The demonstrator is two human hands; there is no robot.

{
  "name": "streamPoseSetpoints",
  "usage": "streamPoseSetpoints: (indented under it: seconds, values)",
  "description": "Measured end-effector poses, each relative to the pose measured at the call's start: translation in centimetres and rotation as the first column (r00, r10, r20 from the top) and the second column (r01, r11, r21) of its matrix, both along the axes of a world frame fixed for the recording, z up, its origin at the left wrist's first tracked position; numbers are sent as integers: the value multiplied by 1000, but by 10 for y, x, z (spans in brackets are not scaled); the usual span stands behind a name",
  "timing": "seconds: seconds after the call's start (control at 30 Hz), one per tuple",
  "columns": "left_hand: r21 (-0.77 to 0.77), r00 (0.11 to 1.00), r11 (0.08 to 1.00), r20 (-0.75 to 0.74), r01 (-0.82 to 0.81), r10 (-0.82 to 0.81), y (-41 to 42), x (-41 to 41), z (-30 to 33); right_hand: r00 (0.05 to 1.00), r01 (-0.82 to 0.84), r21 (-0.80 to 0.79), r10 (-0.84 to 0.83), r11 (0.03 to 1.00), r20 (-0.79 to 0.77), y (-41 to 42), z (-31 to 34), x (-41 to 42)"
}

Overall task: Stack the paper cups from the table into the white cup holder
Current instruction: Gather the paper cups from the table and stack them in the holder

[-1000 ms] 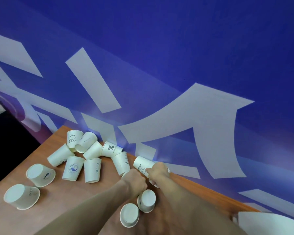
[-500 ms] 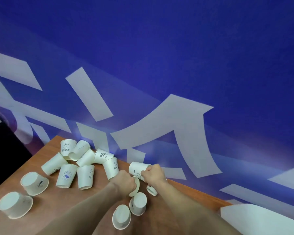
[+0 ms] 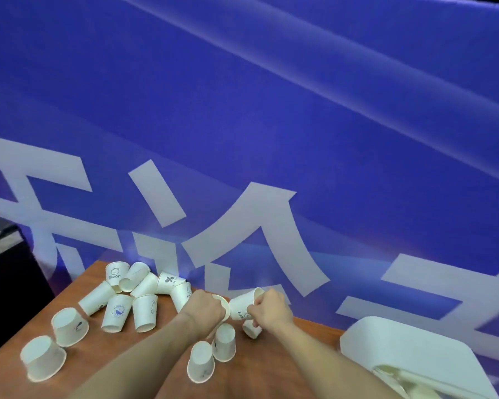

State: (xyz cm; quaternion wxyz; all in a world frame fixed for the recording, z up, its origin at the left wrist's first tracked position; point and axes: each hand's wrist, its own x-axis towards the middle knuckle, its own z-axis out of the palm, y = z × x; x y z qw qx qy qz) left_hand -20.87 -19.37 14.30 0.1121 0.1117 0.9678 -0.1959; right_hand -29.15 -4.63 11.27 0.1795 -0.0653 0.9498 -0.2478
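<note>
Head view: both hands meet over the back edge of the brown surface [image 3: 274, 378], each grasping a paper cup. The left hand [image 3: 205, 309] curls round a cup [image 3: 224, 305] of which little but the rim shows, its mouth turned to the right. The right hand [image 3: 270, 311] pinches the "HELLO" cup [image 3: 242, 305], which lies on its side in the air, long axis roughly left to right, mouth up and to the right, base toward the left hand's cup. The two cups are just beside each other, nearly touching. The white cup holder [image 3: 401, 347] sits low at the right, well apart from them, on the right hand's side, so that hand is nearer. Loose cups [image 3: 144, 312] lie scattered to the left
</note>
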Motion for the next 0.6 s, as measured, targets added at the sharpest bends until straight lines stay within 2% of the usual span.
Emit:
streamPoseSetpoints:
  seconds: [0.27,0.6]
  values:
    - [4,994,995,-42,-100,100,41,14,2,986,-40,128,60,991,-156,63,30,30]
    - [44,996,996,-42,-74,76,147,38,14,954,-136,278,201,951,-223,164,35,70]
